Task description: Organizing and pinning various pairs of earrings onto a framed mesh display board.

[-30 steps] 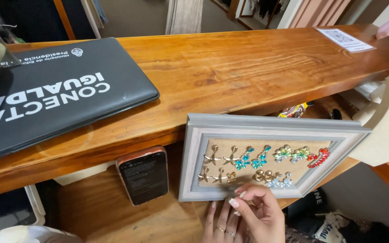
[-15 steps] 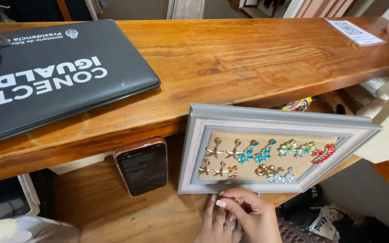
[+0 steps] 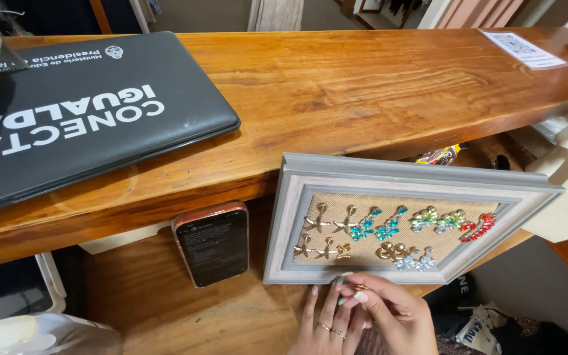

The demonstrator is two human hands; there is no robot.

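Nearest me, the left hand (image 3: 327, 322) lay loosely open, empty, beside the right hand (image 3: 389, 315), whose fingertips pinched a small gold earring (image 3: 363, 288) just below the grey frame (image 3: 284, 223) of earrings. Beyond sat a phone (image 3: 213, 242), then a dark laptop (image 3: 80, 112) on the counter (image 3: 363, 85).

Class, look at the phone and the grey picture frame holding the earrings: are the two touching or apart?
Apart. The head view shows a strip of dark wood between the phone and the left edge of the grey frame.
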